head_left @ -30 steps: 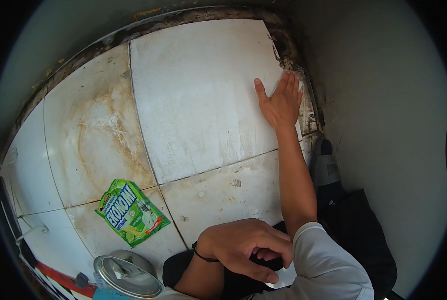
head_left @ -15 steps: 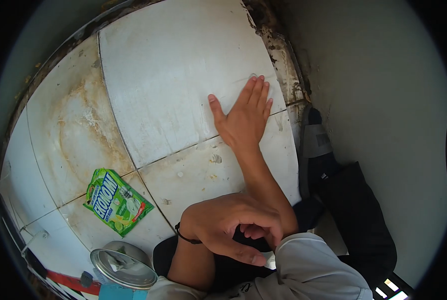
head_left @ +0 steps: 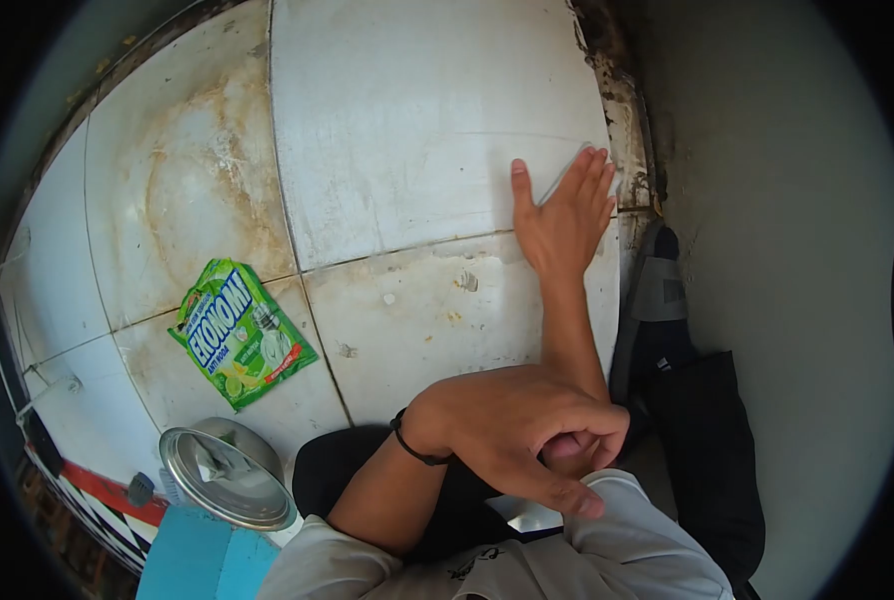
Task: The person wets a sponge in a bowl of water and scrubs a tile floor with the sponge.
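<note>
My right hand [head_left: 570,215] lies flat on the white tile [head_left: 417,120], near the tile's right edge. Its fingers point away from me and its thumb is spread. A thin pale edge shows beside the fingers, but I cannot tell what it is. Across my right forearm, closer to my body, is my left hand [head_left: 512,430], wearing a black wristband [head_left: 414,445]. Its fingers are loosely curled with nothing visible in them, and the thumb is near the light sleeve [head_left: 627,530]. Left of my hands, a green Ekonomi packet [head_left: 245,335] lies on the tiles.
A round metal bowl [head_left: 192,490] with water and something pale inside stands lower left, by a blue object [head_left: 202,560]. Brown stains [head_left: 192,180] mark the left tile. A grey wall [head_left: 767,200] rises at right, with a sandal-clad foot [head_left: 657,280] beside it.
The view has shifted, so the tiles, packet and bowl sit differently. My right hand remains flat near the tile's right edge, and my left hand stays curled over the right forearm.
</note>
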`<move>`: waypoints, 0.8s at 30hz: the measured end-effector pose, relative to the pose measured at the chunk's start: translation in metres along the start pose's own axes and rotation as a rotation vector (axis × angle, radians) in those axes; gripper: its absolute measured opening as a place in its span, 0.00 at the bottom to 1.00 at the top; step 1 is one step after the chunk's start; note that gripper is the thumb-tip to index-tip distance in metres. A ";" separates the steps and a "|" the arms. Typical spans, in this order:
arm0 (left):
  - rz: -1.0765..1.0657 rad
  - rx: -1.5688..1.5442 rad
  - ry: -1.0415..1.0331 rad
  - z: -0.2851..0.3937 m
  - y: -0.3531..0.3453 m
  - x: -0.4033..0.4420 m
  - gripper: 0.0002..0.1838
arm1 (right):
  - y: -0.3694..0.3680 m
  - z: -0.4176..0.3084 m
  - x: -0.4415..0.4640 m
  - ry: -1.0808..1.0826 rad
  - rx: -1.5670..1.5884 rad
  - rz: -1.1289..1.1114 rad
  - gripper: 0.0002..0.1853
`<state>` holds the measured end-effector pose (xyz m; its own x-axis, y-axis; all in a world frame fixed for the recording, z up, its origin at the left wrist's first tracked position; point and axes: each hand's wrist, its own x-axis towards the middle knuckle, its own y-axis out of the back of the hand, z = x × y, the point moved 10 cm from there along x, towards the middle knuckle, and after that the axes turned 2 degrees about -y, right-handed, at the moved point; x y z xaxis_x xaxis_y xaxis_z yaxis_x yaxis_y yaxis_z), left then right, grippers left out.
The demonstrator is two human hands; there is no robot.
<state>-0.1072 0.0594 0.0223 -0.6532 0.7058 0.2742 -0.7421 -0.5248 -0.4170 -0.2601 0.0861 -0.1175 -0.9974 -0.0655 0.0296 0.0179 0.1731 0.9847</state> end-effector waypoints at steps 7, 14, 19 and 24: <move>0.120 -0.039 0.045 -0.008 0.020 -0.010 0.24 | -0.031 -0.230 -0.129 0.652 0.513 -0.227 0.57; 0.163 -0.049 -0.052 -0.001 0.020 -0.014 0.24 | -0.009 -0.073 0.009 0.412 0.007 -0.011 0.53; 0.119 -0.024 -0.032 -0.002 0.013 -0.004 0.25 | -0.009 -0.006 0.058 0.119 -0.080 0.004 0.56; 0.162 0.022 -0.017 0.000 0.021 -0.004 0.24 | -0.027 -0.175 -0.014 0.498 0.157 -0.026 0.57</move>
<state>-0.1202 0.0460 0.0129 -0.7672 0.6026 0.2197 -0.6295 -0.6420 -0.4376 -0.2344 -0.0894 -0.1149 -0.8426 -0.5248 0.1209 -0.0556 0.3081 0.9497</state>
